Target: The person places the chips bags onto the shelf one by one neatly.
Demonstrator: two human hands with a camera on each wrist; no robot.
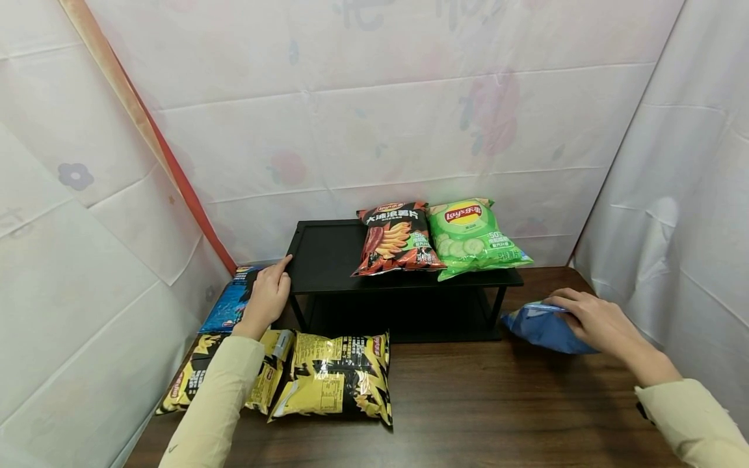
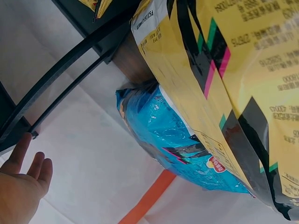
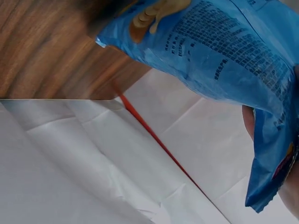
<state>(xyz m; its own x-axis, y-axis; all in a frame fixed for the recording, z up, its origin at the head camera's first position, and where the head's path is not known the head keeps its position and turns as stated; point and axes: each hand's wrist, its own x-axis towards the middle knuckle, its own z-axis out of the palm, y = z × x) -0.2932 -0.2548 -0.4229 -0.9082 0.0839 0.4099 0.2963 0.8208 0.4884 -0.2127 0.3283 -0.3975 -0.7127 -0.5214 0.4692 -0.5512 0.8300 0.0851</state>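
Right grip (image 1: 591,322) is narrow, pinching the top edge of one blue bag (image 1: 541,333); bag sits tilted under and left of the fingers, can't tell if it touches the surface (image 1: 456,403). Left grip (image 1: 267,292) is loose, fingers extended, index fingertip at the left end of the black rack (image 1: 324,253); contact unclear. Rack has two tiers. Upper tier starts just right of left grip and carries two bags between the grips: one red-and-black bag (image 1: 398,240), one green bag (image 1: 474,244), side by side. One teal bag (image 1: 222,309) lies just left of left grip. Yellow-and-black bags (image 1: 339,377): at least two, nearer the person than left grip; sleeve (image 1: 219,390) covers part, exact count unclear.
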